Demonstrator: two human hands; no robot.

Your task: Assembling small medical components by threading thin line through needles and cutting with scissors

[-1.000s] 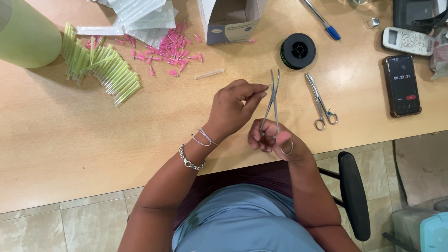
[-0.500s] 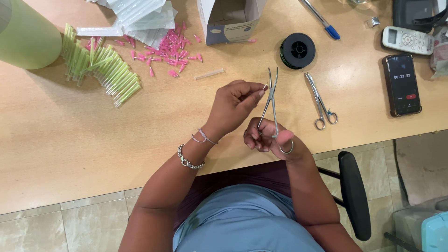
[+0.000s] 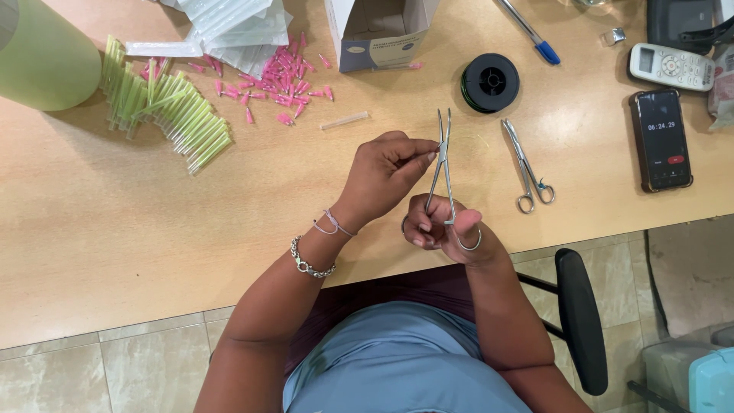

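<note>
Far left of the fingers: pale green cylinder (image 3: pixel 42 50) at the table (image 3: pixel 115 229) corner, then a fanned row of yellow-green tubes (image 3: pixel 164 115). Above them, a pile of clear flat plastic packets (image 3: pixel 229 23). Just right of the tubes: scatter of small pink caps (image 3: pixel 279 76), one clear short tube (image 3: pixel 344 120) lying apart below them.

Up and left of the fingers: open white cardboard box (image 3: pixel 378 30), flap up, blue-and-white label on its front face.

Left hand (image 3: pixel 382 176): fingers pinched narrow, tips touching the shaft of the steel forceps (image 3: pixel 442 164). Right hand (image 3: pixel 443 229): fingers closed through the forceps ring handles, holding it upright over the table edge, tips pointing away from the person.

Right of the fingers: black wire spool (image 3: pixel 490 82), second forceps (image 3: pixel 527 168) lying flat, blue-capped pen (image 3: pixel 529 32) above. Further right: black phone (image 3: pixel 662 140) with lit screen, white remote (image 3: pixel 671 66).
</note>
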